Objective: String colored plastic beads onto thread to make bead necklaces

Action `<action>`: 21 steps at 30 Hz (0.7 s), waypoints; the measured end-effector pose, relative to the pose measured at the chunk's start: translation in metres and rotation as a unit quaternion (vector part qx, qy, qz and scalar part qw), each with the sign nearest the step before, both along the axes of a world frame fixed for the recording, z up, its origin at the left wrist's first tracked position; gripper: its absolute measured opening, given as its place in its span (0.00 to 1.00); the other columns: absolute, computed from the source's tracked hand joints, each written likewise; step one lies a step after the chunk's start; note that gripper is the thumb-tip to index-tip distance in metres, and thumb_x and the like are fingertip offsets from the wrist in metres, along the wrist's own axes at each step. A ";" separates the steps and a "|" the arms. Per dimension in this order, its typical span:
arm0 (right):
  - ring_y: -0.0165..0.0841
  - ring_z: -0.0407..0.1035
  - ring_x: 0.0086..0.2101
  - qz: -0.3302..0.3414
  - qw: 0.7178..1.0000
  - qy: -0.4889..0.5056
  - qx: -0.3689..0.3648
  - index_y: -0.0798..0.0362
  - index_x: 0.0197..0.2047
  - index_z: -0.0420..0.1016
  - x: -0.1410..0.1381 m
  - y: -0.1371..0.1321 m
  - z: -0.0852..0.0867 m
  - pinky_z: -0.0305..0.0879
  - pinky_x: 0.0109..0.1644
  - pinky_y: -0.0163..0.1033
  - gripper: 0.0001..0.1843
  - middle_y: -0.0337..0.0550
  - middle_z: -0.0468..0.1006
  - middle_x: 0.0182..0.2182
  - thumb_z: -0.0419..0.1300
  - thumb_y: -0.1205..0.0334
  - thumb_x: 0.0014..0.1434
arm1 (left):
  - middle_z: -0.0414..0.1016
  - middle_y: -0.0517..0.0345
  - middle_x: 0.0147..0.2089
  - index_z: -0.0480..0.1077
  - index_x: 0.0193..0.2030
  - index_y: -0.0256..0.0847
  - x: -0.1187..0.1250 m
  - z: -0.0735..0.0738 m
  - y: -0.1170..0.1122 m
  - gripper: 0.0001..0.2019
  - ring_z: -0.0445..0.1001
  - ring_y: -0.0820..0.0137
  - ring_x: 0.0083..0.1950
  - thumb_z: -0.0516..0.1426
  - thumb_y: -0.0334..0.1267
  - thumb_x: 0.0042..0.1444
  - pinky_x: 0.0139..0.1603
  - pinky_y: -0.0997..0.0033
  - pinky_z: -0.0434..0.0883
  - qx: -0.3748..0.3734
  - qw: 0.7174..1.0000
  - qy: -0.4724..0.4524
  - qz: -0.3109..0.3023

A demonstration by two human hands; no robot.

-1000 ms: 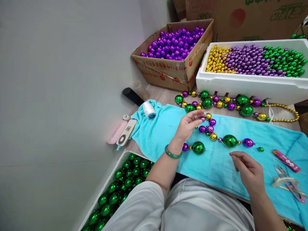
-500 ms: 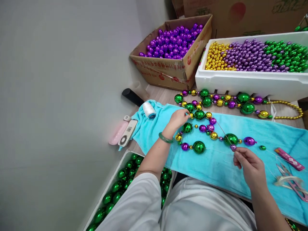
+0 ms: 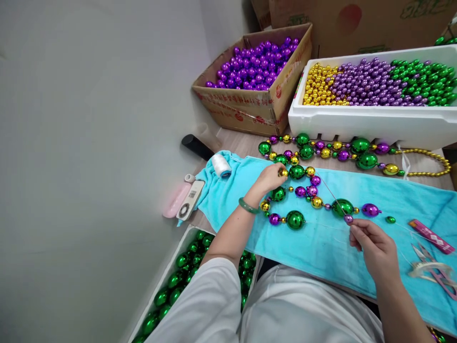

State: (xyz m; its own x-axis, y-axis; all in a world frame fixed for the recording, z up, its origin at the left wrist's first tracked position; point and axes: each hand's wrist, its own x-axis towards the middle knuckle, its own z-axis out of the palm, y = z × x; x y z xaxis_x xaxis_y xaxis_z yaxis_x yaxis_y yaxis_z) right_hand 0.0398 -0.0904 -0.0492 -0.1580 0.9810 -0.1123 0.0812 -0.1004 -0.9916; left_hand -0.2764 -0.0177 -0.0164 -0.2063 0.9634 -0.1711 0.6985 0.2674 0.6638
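L hand (image 3: 272, 177) bent over upper L end of bead string (image 3: 317, 202) on the blue towel (image 3: 321, 257); its fingers are narrow at a gold bead (image 3: 284, 173), can't tell if pinching or just touching. Green bangle (image 3: 249, 206) on L wrist. R hand (image 3: 377, 247) has thumb + index pinched on the lower end of a thin needle (image 3: 330, 193), w/ a sm. purple bead (image 3: 348, 219) right at the fingertips, 10 o'clock from R hand. Needle slants up to 11 o'clock, crossing in front of lg. green bead (image 3: 340, 206). Bead string lies approx. 2 to 5 o'clock from L hand, partly between the hands. Loose-looking sm. green bead (image 3: 391, 219) at 1 o'clock from R hand; pink packet (image 3: 431, 237) at 3, scissors (image 3: 442, 281) at 4. 2nd bead string (image 3: 366, 160) at 12, below white foam box (image 3: 357, 119) w/ gold, purple + green beads. From L hand: thread spool (image 3: 221, 164) approx. 9, carton (image 3: 235, 105) of purple balls 11, bin (image 3: 160, 281) of green balls 8.
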 end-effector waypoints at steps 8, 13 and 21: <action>0.27 0.61 0.18 0.002 1.000 0.009 0.022 0.54 0.35 0.77 -0.020 -0.007 -0.003 0.58 0.22 0.33 0.08 0.35 0.68 0.17 0.62 0.58 0.57 | 0.72 0.55 0.42 0.73 0.44 0.40 0.034 -0.001 -0.012 0.11 0.72 0.72 0.37 0.57 0.34 0.53 0.43 0.68 0.70 0.104 0.935 -0.323 0.100; 0.27 0.63 0.20 -0.185 0.975 0.079 0.097 0.54 0.34 0.75 0.008 0.010 -0.006 0.56 0.22 0.34 0.06 0.36 0.69 0.19 0.64 0.62 0.54 | 0.72 0.50 0.44 0.76 0.41 0.41 0.067 0.009 0.014 0.09 0.68 0.62 0.51 0.55 0.37 0.57 0.59 0.61 0.62 0.199 0.971 -0.127 -0.039; 0.27 0.63 0.19 -0.284 0.948 0.115 0.087 0.55 0.35 0.73 0.060 0.041 0.001 0.56 0.22 0.33 0.08 0.35 0.69 0.19 0.64 0.61 0.52 | 0.71 0.52 0.37 0.76 0.27 0.42 0.194 -0.010 0.104 0.07 0.70 0.61 0.43 0.66 0.30 0.38 0.53 0.64 0.64 0.046 0.900 -0.117 -0.418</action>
State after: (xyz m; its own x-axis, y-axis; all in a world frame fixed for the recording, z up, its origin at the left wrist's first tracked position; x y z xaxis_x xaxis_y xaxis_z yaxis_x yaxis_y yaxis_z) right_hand 0.0993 -0.0491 -0.0481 0.4015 0.9153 0.0323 -0.1582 0.1040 -0.9819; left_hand -0.0820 0.0864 -0.0267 0.6275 0.7781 -0.0270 0.4683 -0.3495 0.8115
